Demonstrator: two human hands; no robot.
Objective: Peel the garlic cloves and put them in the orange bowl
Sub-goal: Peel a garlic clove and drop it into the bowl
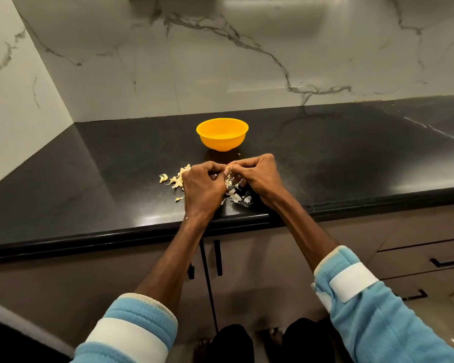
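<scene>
At mid-frame, over the glossy black desk (110, 166), my left grip (202, 186) and right grip (258, 176) both pinch one papery garlic clove (228, 172); flaky skins (178, 178) litter the desk, with the round, smooth orange bowl (222, 142) just behind.

Two bare forearms reach forward and angle toward each other. The left hand (202, 188) and right hand (258, 176) show their backs, knuckles up and fingers curled, with fingertips meeting in the middle. Both pinch one garlic clove (228, 169) (mostly hidden by the fingers). Light blue sleeves (378, 323) end near the elbows.
</scene>
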